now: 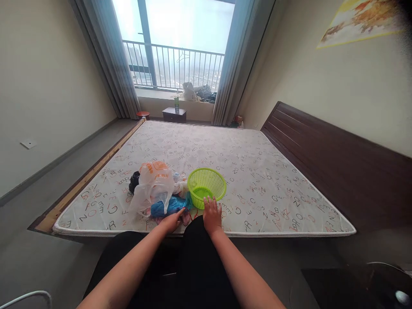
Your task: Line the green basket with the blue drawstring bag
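left hand [172, 222] on blue bag [169, 205], right hand [212, 214] flat by green basket [206, 186], grips spread

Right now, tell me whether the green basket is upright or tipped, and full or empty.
Upright and empty: the green basket sits with its mouth up on the mattress, its bare bottom showing inside.

A green basket [206, 187] sits on the mattress [257, 180] near its front edge. The right hand [212, 214] lies flat, fingers spread, touching the basket's near rim. Left of the basket, the left hand [172, 222] reaches a blue bag [169, 206] under a white plastic bag [152, 184].
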A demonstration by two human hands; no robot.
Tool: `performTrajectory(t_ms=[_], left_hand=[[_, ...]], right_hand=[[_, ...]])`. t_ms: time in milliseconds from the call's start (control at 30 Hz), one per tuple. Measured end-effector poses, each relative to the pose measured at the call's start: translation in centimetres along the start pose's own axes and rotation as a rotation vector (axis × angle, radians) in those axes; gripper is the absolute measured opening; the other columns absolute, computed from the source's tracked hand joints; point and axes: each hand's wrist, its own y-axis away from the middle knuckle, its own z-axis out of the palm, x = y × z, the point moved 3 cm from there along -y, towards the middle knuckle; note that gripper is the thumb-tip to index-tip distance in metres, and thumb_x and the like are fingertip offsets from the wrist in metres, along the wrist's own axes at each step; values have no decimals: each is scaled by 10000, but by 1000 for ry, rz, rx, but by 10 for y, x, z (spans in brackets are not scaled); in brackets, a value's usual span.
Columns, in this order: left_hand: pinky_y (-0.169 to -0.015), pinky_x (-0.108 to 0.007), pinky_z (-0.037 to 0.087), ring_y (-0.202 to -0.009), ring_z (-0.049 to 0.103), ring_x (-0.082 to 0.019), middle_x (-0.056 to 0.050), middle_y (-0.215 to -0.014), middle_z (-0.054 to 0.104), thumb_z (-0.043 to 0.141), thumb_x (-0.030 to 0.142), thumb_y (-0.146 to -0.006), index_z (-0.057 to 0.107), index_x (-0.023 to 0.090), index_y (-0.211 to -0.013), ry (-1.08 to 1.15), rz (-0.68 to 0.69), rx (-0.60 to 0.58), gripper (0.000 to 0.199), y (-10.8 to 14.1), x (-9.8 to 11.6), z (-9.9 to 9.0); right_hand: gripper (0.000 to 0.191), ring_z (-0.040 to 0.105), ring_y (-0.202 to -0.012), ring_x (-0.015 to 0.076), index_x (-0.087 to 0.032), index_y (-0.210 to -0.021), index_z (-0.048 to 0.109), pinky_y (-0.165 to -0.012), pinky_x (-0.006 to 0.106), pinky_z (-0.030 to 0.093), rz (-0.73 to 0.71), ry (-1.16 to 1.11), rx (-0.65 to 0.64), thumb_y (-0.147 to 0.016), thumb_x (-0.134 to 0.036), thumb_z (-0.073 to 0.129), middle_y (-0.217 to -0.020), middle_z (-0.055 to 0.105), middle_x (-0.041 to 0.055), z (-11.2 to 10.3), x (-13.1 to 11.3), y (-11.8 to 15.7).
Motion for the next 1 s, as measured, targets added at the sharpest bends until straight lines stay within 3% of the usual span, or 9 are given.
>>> performTrajectory(t_ms=[133,233,367,433,567,767,833,933,1000], left_hand=[[-866,-359,476,-1114,666,-314,-196,-1316,638,489,126,-892,213,243,-1616,-47,-36,14,784,-17,15,2],[-843,-366,467,-1056,686,-300,-228,-1218,675,460,182,-942,347,177,-1563,-49,-94,32,632,-24,24,6],[-822,-370,455,-997,694,-305,-242,-1067,713,511,256,-931,708,96,-1128,-18,-155,54,321,-24,28,10],[-802,-363,457,-962,698,-297,-220,-1009,725,520,251,-920,725,109,-971,8,-188,91,255,-21,27,10],[-850,-346,470,-988,686,-261,-161,-1024,738,448,236,-957,698,146,-971,64,-210,221,265,-12,30,4],[-928,-333,499,-1032,685,-241,-109,-1115,740,484,399,-967,704,193,-1025,307,-175,491,307,22,48,-35],[-978,-340,488,-1085,674,-250,-113,-1172,732,540,428,-935,713,190,-1002,401,-139,565,302,40,57,-53],[-1067,-368,444,-1182,641,-265,-117,-1223,720,600,433,-888,712,186,-883,559,-43,648,272,70,69,-78],[-1054,-387,463,-1185,645,-274,-116,-1185,737,617,445,-870,699,182,-821,674,24,661,280,89,76,-91]], right_hand=[[558,239,-1522,307,-248,-1536,389,-1163,573,260,-6,12,-12,-980,-197,400,-1610,360,127,1,3,0],[549,234,-1523,303,-243,-1531,391,-1164,570,262,-19,13,-4,-984,-202,393,-1617,349,119,2,5,0],[543,240,-1519,302,-235,-1527,397,-1165,569,255,-27,5,7,-985,-203,390,-1611,364,114,5,6,-1],[548,243,-1517,302,-233,-1528,395,-1166,567,253,-30,2,10,-982,-200,394,-1608,369,117,7,7,-1],[554,234,-1522,296,-229,-1527,398,-1171,558,246,-23,7,8,-974,-187,399,-1608,367,121,8,7,-1],[551,184,-1537,328,-230,-1533,385,-1178,635,157,-20,19,38,-987,-258,451,-1642,279,150,2,5,0],[528,166,-1541,330,-245,-1523,400,-1185,652,91,-151,1,68,-1005,-332,457,-1648,267,142,-3,-3,2],[522,179,-1542,287,-274,-1512,412,-1216,587,68,-425,-72,100,-1003,-365,487,-1644,291,111,-8,-27,5],[572,184,-1541,281,-247,-1526,388,-1222,537,112,-458,-137,143,-977,-315,535,-1639,301,118,-10,-44,4]])
